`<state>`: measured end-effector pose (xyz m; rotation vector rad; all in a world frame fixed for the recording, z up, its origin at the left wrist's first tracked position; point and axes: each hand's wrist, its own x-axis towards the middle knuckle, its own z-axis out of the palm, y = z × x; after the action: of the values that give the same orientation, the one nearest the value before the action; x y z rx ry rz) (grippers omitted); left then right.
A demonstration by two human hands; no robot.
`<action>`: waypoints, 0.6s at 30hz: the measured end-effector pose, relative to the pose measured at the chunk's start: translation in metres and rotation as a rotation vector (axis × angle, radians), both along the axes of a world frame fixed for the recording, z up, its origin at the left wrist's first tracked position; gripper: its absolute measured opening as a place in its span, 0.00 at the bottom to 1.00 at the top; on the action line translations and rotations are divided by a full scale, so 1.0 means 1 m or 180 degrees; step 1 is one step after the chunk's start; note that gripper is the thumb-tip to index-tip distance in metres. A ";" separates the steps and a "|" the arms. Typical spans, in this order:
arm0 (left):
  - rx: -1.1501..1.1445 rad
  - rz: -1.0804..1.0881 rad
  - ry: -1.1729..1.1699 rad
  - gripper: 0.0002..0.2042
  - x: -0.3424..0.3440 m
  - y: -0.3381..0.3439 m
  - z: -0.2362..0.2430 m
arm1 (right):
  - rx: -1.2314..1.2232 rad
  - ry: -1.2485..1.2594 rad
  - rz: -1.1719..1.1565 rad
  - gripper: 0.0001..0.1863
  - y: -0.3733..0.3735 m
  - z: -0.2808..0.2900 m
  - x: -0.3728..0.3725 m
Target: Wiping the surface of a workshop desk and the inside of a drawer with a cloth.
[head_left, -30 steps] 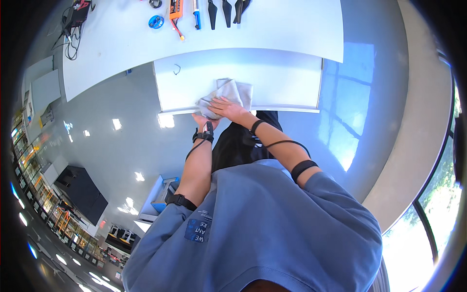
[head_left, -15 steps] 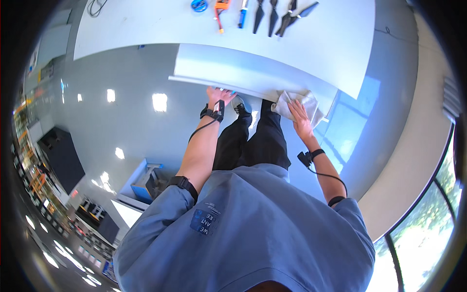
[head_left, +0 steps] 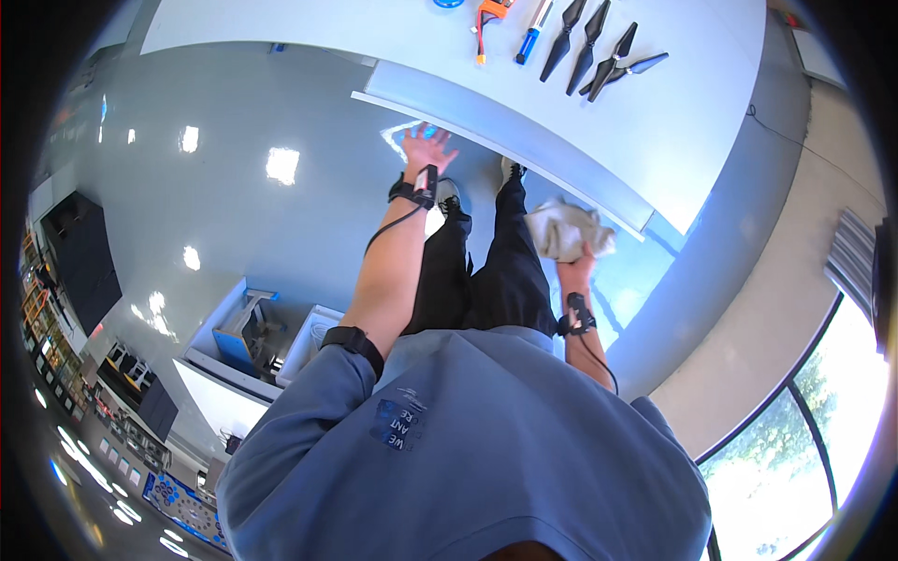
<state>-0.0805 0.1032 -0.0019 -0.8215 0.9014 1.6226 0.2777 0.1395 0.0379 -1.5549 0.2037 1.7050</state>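
Note:
A crumpled whitish cloth [head_left: 569, 229] is gripped in my right hand [head_left: 575, 271], in front of the drawer's right end. The fingers of that hand are partly hidden by the cloth. My left hand [head_left: 428, 150] is open with its fingers spread, empty, close to the front edge of a white drawer [head_left: 440, 98]. Whether its fingertips touch that edge I cannot tell. The drawer sticks out a little from under the white table [head_left: 374, 23].
On the table lie several black propeller blades [head_left: 587, 47], a blue-and-white pen-like tool [head_left: 533, 35] and an orange battery pack [head_left: 491, 11] with a red lead. Left of me, a grey open box [head_left: 210, 360] stands on the floor. Windows [head_left: 776, 467] lie at right.
Less of the drawer's inside shows now. My right hand has drawn back from the drawer edge with the cloth, now bunched in it. My left hand's fingers have spread.

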 end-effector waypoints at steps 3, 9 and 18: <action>-0.0178 0.0363 0.0398 0.32 -0.035 -0.011 0.003 | 0.0185 -0.0401 -0.0551 0.24 0.037 0.010 0.035; -0.0860 -0.0330 0.1792 0.31 -0.089 0.004 0.014 | 0.0448 -0.0883 -0.0785 0.27 0.108 -0.008 0.069; -0.1616 -0.2090 0.3597 0.22 -0.158 -0.038 -0.022 | 0.0454 -0.0670 0.1095 0.33 0.076 -0.122 -0.089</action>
<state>-0.2381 0.0653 -0.0239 0.2117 2.1557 1.1761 0.1888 0.2157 -0.0840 -1.7186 -0.3032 1.7507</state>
